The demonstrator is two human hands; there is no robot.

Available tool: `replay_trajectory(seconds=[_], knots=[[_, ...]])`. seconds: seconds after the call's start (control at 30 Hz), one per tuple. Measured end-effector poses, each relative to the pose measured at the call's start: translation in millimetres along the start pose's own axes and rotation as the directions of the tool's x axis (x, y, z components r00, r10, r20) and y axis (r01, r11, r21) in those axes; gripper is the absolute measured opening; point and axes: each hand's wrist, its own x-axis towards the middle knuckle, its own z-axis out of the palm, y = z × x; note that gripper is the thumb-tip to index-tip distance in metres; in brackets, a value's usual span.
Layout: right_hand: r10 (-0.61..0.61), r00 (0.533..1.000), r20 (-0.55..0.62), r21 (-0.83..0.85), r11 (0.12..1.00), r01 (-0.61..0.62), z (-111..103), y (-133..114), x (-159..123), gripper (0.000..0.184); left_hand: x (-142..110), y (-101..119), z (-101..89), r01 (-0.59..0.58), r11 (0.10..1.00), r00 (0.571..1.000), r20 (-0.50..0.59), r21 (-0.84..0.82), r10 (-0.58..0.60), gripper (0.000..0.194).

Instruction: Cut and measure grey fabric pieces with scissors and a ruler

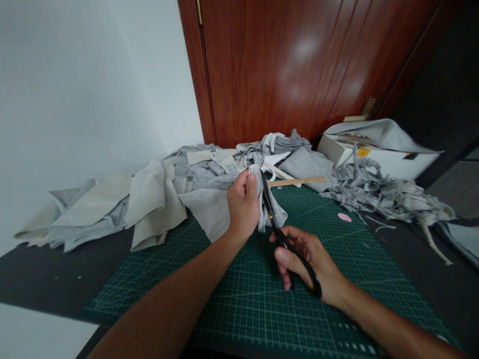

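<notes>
My left hand is closed, its thumb and fingers pinching the top of a light grey piece of fabric. The cloth hangs down to the right of that hand. My right hand grips the handles of black scissors, whose blades point up and away from me, alongside the held fabric. Whether the blades touch the cloth is hard to make out. Beneath both hands lies a green cutting mat with a printed grid. Behind the left wrist a flat grey cloth piece rests on the mat.
Folded cloths are heaped on the left, with more fabric along the back. A wooden ruler lies behind the scissors. To the right are tangled grey strips, a pink oval piece and a white box.
</notes>
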Motion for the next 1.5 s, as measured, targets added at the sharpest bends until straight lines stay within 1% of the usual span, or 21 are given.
replay_trajectory(seconds=[0.3,0.5,0.63,0.77,0.87,1.07,1.37,1.5], knots=[[-0.007,0.999,-0.037,0.006,1.0,0.007,1.1,-0.5,-0.6,0.056,-4.4,9.3,2.4,-0.006,1.0,1.0,0.028,0.021,0.006,0.034],[-0.026,0.999,-0.043,-0.029,0.999,0.024,1.2,-0.3,-0.9,0.059,-5.5,10.5,3.2,0.005,1.0,1.0,0.03,0.022,-0.005,0.034],[-0.02,0.999,-0.049,-0.02,1.0,0.019,1.6,0.3,-0.4,0.057,-6.2,11.4,3.5,0.011,0.999,0.999,0.037,0.03,-0.012,0.037],[-0.014,0.998,-0.068,-0.025,1.0,0.012,1.4,1.1,-0.2,0.052,-6.4,10.9,3.7,0.025,1.0,0.999,0.044,-0.001,-0.025,0.033],[-0.014,0.997,-0.071,-0.059,0.998,0.009,1.2,1.5,-0.5,0.053,-6.4,9.8,3.9,0.027,0.999,0.999,0.045,-0.023,-0.026,0.034],[0.002,0.996,-0.085,-0.055,0.998,-0.007,2.2,3.7,-0.8,0.052,-6.7,7.0,4.4,0.077,0.996,0.997,0.029,-0.042,-0.076,0.037],[-0.008,0.995,-0.095,-0.05,0.999,0.004,2.4,4.6,-0.5,0.047,-6.8,8.4,4.7,0.104,0.993,0.994,0.017,-0.059,-0.104,0.038],[-0.027,0.994,-0.108,-0.028,0.999,0.024,2.0,5.5,-0.1,0.048,-7.5,8.0,4.7,0.13,0.988,0.991,0.034,-0.087,-0.128,0.042]])
